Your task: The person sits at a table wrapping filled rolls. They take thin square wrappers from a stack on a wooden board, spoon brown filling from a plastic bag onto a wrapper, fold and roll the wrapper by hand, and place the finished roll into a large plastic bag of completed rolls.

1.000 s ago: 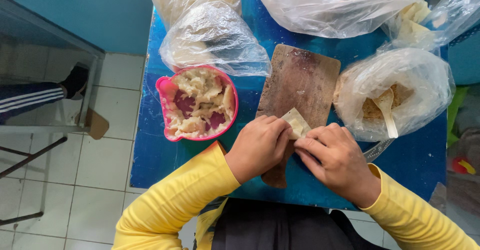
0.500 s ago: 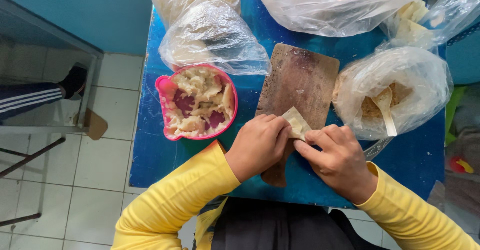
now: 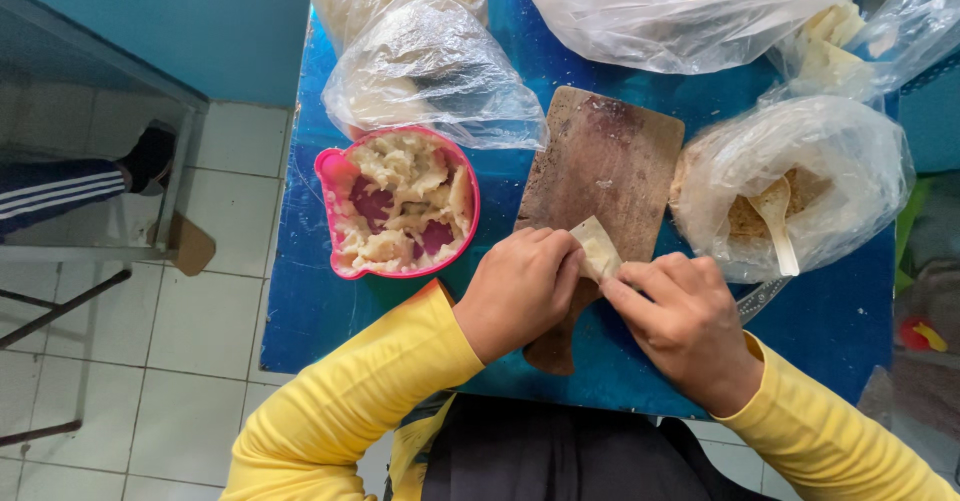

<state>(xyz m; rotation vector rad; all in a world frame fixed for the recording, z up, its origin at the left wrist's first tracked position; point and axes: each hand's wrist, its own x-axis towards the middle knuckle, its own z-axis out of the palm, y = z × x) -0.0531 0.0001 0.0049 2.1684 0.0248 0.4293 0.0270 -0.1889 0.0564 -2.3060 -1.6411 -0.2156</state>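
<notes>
Left hand (image 3: 520, 291) and right hand (image 3: 680, 321), fingers curled shut, both pinch a pale folded dough wrapper (image 3: 598, 249) over the wooden board's (image 3: 605, 161) near edge. Pink bowl (image 3: 398, 204) of filling beside the board, toward the table's (image 3: 320, 301) left edge.

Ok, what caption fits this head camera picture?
Both hands, left hand and right hand, fold a pale wrapper over a wooden board.

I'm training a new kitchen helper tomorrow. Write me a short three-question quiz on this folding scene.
1. True or false: both hands touch the pale wrapper.
2. The pink bowl lies on which side of the wooden board: A the left hand's, B the right hand's?
3. What lies in the clear bag beside the board?

Key: 1 true; 2 A; 3 a pale spoon on brownish filling.
</notes>
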